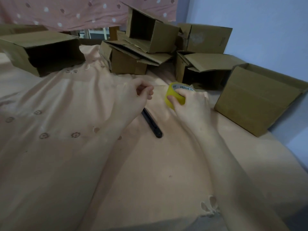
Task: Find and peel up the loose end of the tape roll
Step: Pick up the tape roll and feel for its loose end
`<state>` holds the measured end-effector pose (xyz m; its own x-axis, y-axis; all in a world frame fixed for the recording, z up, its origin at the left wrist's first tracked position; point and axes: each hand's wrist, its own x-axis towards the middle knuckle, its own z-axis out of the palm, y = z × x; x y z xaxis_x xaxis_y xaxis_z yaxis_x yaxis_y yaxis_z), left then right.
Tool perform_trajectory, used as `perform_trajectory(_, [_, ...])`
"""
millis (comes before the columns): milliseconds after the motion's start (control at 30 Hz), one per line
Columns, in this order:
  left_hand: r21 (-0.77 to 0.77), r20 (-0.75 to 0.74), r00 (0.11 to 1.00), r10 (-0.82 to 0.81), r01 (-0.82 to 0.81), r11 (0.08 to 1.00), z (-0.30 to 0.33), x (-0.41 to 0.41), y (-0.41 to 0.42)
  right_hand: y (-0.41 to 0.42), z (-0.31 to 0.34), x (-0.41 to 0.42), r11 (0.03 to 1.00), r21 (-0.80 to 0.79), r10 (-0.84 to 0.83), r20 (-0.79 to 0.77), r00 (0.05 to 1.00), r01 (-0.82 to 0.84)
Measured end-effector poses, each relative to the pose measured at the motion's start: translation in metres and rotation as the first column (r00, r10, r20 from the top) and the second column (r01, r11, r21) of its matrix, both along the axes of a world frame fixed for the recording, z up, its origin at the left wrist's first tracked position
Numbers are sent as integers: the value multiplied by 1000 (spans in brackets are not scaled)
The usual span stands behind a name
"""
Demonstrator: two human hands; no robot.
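- peach bedsheet with small flower embroidery covers the bed, a pale blue wall behind and a pink spotted cloth hanging at the back.
- cardboard boxes crowd the far edge — one lying open on its side at left, a jumbled stack in the middle, and an open-topped box at right.
- right hand grips the yellow tape roll just above the sheet, thumb pressed on the outer band, fingers curled over the rim and into the core.
- left hand hovers just beside the roll, apart from it, fingers loosely curled with thumb and forefinger close together, holding nothing.
- black pen-like tool lies on the sheet between the two forearms, partly under the left hand.
- loose end of the tape cannot be made out.
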<state>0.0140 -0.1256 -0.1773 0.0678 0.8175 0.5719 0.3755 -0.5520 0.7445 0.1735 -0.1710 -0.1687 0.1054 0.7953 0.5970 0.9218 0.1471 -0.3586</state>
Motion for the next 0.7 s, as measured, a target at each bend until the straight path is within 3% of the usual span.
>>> perform_trajectory(333, [37,-62,998,13,-11,999,-1,6,-3,2,0,-4,1000,-2,-23,42,999,24])
perform_trajectory(533, [171,-108,994,20,-2,985,4,5,-11,1,1,-2,998,-25,-51,51,997,52])
perform_trajectory(700, [43,-75,997,-17,20,999,-1,-2,-5,3,-3,3,996,-66,-57,64,996,61])
